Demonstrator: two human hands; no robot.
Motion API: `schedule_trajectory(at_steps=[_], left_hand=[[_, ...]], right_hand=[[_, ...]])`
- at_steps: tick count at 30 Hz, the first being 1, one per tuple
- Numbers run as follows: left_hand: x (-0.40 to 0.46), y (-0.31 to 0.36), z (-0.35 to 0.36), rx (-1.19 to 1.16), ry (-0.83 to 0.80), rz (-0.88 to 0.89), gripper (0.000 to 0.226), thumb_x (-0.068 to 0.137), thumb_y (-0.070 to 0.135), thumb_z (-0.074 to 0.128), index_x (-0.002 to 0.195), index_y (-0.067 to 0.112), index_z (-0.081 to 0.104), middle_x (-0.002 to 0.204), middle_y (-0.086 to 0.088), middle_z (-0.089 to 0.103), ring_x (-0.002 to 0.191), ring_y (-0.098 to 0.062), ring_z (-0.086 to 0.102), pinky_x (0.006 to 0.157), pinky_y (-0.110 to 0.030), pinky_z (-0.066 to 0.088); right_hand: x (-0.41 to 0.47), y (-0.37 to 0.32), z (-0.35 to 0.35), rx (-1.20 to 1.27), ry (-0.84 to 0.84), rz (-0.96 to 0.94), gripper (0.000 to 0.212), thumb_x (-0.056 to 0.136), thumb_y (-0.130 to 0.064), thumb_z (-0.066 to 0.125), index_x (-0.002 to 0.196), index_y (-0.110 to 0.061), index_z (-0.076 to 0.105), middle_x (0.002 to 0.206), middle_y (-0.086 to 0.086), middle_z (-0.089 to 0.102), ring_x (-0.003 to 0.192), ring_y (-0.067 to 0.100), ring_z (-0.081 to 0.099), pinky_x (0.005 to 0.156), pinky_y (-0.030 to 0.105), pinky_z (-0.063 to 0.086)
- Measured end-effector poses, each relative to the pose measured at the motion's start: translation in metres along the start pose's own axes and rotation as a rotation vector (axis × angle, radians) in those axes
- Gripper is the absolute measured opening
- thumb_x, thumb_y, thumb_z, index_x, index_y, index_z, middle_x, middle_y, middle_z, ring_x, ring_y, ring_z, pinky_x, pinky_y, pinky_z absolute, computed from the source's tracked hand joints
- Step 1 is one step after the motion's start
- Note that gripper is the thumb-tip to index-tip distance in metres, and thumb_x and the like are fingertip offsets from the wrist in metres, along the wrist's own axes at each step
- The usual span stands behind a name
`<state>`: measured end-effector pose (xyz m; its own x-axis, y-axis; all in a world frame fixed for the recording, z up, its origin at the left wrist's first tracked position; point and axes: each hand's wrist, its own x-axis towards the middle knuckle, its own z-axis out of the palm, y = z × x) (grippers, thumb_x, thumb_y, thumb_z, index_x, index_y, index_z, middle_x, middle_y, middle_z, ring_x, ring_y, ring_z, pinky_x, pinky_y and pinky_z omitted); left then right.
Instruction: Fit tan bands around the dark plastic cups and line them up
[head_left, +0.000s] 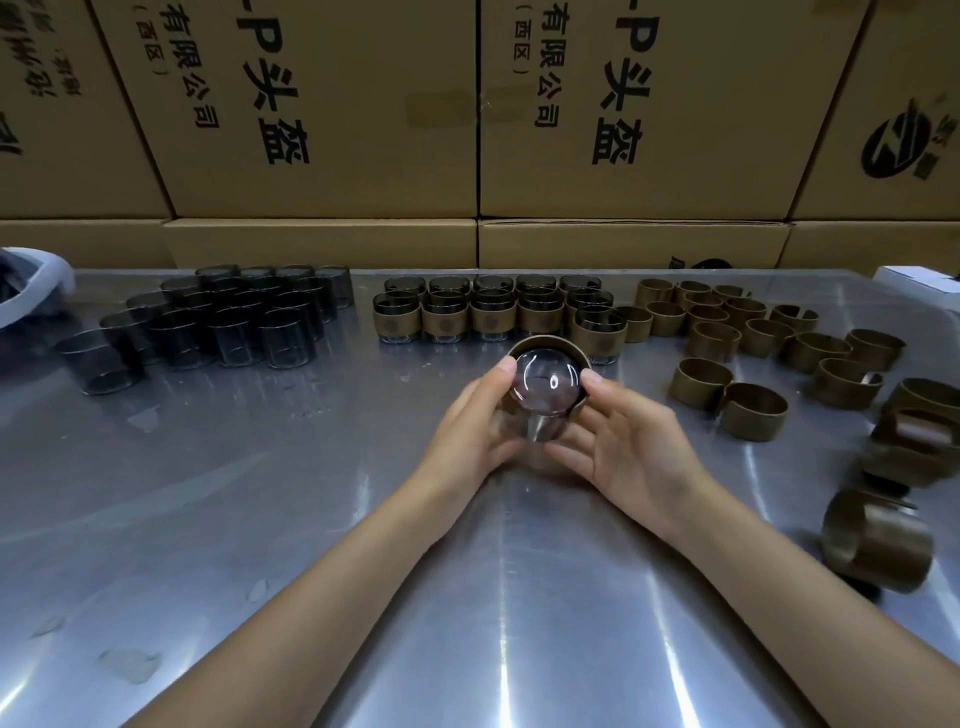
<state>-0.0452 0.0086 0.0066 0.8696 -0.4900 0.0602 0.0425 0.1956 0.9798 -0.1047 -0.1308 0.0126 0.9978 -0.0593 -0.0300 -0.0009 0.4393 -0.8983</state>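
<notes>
Both my hands hold one dark plastic cup (546, 387) tilted over the middle of the steel table, its glossy round end facing the camera. A tan band (550, 344) sits around its far end. My left hand (470, 426) grips the cup from the left, thumb on the rim. My right hand (631, 441) grips it from the right, thumb on the band. Behind them stand rows of banded cups (493, 314). Bare dark cups (234, 322) crowd the back left. Loose tan bands (727, 327) lie at the right.
The steel table (311, 519) runs to stacked cardboard boxes (467, 130) along its far edge. A white object (31, 286) sits at the far left and a white box (919, 280) at the far right. More bands (878, 540) lie near the right edge.
</notes>
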Motion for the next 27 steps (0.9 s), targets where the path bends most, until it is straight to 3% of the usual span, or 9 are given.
schedule_trajectory(at_steps=[3, 5, 8, 11, 17, 20, 22, 25, 27], left_hand=[[0.002, 0.004, -0.013, -0.038, -0.123, -0.085, 0.042, 0.076, 0.054, 0.066, 0.109, 0.028, 0.068, 0.111, -0.003, 0.073, 0.096, -0.012, 0.07, 0.085, -0.025, 0.054], [0.004, 0.003, -0.021, -0.134, -0.178, -0.121, 0.03, 0.079, 0.044, 0.067, 0.102, 0.028, 0.074, 0.104, 0.0, 0.074, 0.09, -0.009, 0.07, 0.076, -0.02, 0.055], [0.002, 0.003, -0.025, -0.278, -0.261, -0.15, 0.024, 0.077, 0.036, 0.072, 0.097, 0.024, 0.079, 0.101, -0.001, 0.074, 0.088, -0.009, 0.07, 0.078, -0.022, 0.055], [0.001, 0.003, -0.022, -0.37, -0.367, -0.15, 0.046, 0.058, 0.037, 0.091, 0.098, 0.015, 0.078, 0.102, -0.004, 0.074, 0.095, -0.012, 0.07, 0.083, -0.024, 0.055], [-0.004, 0.005, -0.015, -0.406, -0.433, -0.08, 0.051, 0.057, 0.04, 0.091, 0.1, 0.015, 0.078, 0.104, -0.003, 0.074, 0.095, -0.011, 0.07, 0.084, -0.022, 0.056], [-0.006, 0.01, -0.016, -0.363, -0.357, -0.086, 0.066, 0.058, 0.047, 0.088, 0.112, 0.012, 0.072, 0.109, -0.009, 0.071, 0.099, -0.019, 0.068, 0.095, -0.031, 0.054], [-0.006, 0.012, -0.012, -0.245, -0.248, -0.139, 0.081, 0.067, 0.064, 0.069, 0.123, 0.006, 0.061, 0.11, -0.019, 0.066, 0.101, -0.03, 0.063, 0.099, -0.044, 0.047], [-0.011, 0.012, 0.007, 0.006, -0.074, -0.078, 0.062, 0.079, 0.069, 0.033, 0.095, 0.014, 0.056, 0.075, -0.014, 0.063, 0.066, -0.022, 0.058, 0.064, -0.029, 0.045], [-0.015, 0.008, 0.02, 0.116, 0.02, 0.046, 0.057, 0.081, 0.066, 0.026, 0.077, 0.017, 0.055, 0.064, -0.007, 0.057, 0.052, -0.011, 0.05, 0.051, -0.021, 0.038]], right_hand=[[0.0, -0.001, -0.005, 0.05, -0.066, 0.011, 0.025, 0.075, -0.033, 0.063, 0.094, -0.022, 0.077, 0.109, 0.005, 0.072, 0.092, 0.014, 0.07, 0.072, 0.024, 0.056], [-0.001, -0.001, -0.006, 0.065, -0.119, 0.028, 0.025, 0.073, -0.029, 0.069, 0.095, -0.021, 0.078, 0.111, 0.006, 0.071, 0.095, 0.015, 0.07, 0.075, 0.025, 0.056], [-0.003, -0.003, -0.01, 0.059, -0.226, 0.032, 0.033, 0.066, -0.03, 0.079, 0.098, -0.02, 0.078, 0.107, 0.003, 0.073, 0.095, 0.014, 0.07, 0.078, 0.025, 0.056], [-0.006, -0.005, -0.01, 0.054, -0.318, 0.019, 0.05, 0.057, -0.039, 0.09, 0.101, -0.019, 0.077, 0.106, 0.002, 0.074, 0.098, 0.014, 0.07, 0.083, 0.025, 0.055], [-0.008, -0.008, -0.009, 0.094, -0.34, -0.028, 0.054, 0.055, -0.041, 0.091, 0.103, -0.02, 0.077, 0.109, 0.003, 0.073, 0.1, 0.014, 0.069, 0.091, 0.025, 0.053], [-0.009, -0.01, -0.006, 0.067, -0.271, -0.009, 0.053, 0.062, -0.049, 0.084, 0.105, -0.018, 0.076, 0.11, 0.006, 0.072, 0.101, 0.017, 0.069, 0.088, 0.031, 0.056], [-0.008, -0.009, -0.002, -0.026, -0.113, 0.023, 0.06, 0.071, -0.062, 0.065, 0.108, -0.015, 0.072, 0.109, 0.013, 0.072, 0.099, 0.024, 0.07, 0.081, 0.039, 0.057], [-0.007, -0.003, 0.008, -0.177, 0.18, -0.083, 0.046, 0.07, -0.065, 0.055, 0.079, -0.021, 0.066, 0.075, 0.012, 0.071, 0.065, 0.022, 0.067, 0.061, 0.029, 0.053], [-0.008, 0.0, 0.016, -0.238, 0.26, -0.205, 0.04, 0.067, -0.064, 0.056, 0.062, -0.025, 0.061, 0.071, 0.015, 0.065, 0.063, 0.026, 0.06, 0.061, 0.029, 0.05]])
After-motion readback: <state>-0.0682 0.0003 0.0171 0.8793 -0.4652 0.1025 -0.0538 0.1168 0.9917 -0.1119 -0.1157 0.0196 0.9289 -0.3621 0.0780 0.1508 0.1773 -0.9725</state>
